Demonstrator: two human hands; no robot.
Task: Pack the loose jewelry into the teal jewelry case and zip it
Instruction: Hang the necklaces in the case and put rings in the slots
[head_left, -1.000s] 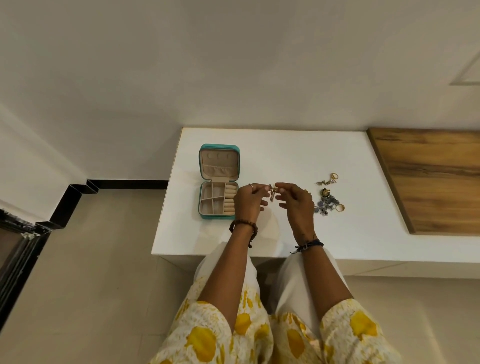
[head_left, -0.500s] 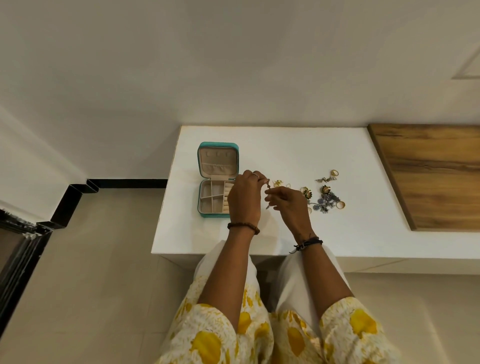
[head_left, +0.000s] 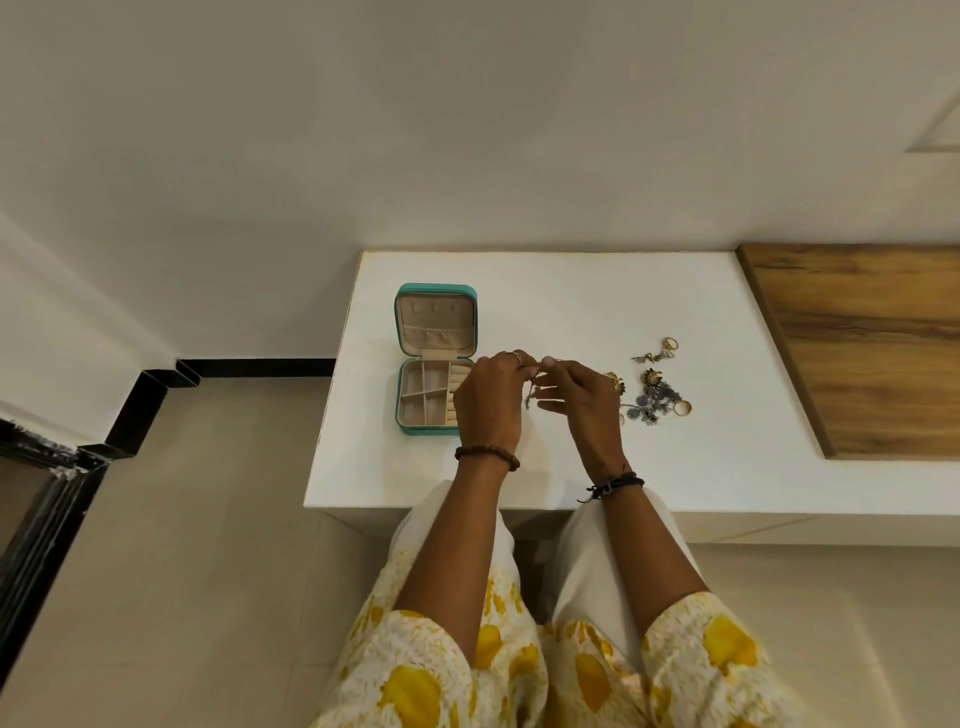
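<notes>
At mid-frame both hands meet over the white table (head_left: 519, 291): the left hand (head_left: 488, 400) and right hand (head_left: 584, 402) pinch a small dangling earring (head_left: 531, 392) between their fingertips. The teal case (head_left: 435, 358) lies open just left of them. Loose jewelry (head_left: 655, 395) sits to the right.

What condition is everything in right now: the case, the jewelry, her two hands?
Teal jewelry case: open, unzipped, lid upright, visible compartments look empty.
Small dangling piece: held above the table between both hands.
Left hand: pinches the piece.
Right hand: pinches the piece.
Loose jewelry: unpacked, lying on the white table.
</notes>
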